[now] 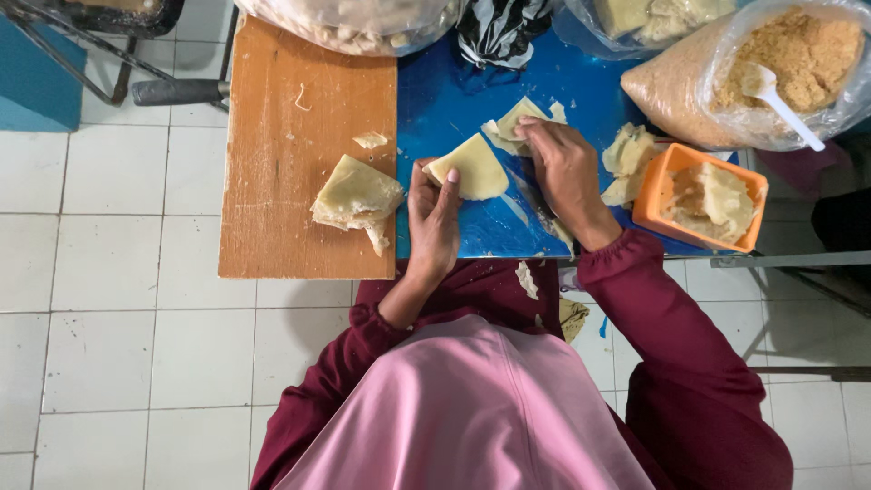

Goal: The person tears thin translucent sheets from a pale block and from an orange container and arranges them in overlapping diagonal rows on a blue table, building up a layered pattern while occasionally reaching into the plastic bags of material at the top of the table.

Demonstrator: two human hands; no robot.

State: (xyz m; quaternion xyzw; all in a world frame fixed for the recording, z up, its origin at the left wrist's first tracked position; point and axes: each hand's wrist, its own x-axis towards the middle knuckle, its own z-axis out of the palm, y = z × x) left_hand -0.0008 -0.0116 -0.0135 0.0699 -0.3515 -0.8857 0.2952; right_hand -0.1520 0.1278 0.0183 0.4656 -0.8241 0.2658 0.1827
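My left hand (pixel 434 222) pinches the near corner of a pale yellow folded triangle of dough (pixel 472 170) lying on the blue table (pixel 454 100). My right hand (pixel 564 163) rests knuckles-up just right of it, fingertips pressing on a small pile of dough sheets (pixel 513 122). A stack of folded triangles (pixel 356 195) sits on the wooden board (pixel 290 145) to the left.
An orange tub (pixel 658 195) of filling stands at the right, with loose dough scraps (pixel 626 159) beside it. A clear bag of brown crumbs (pixel 789 63) holds a white spoon (pixel 776 95). More bags line the far edge. White tiled floor (pixel 118 299) lies to the left.
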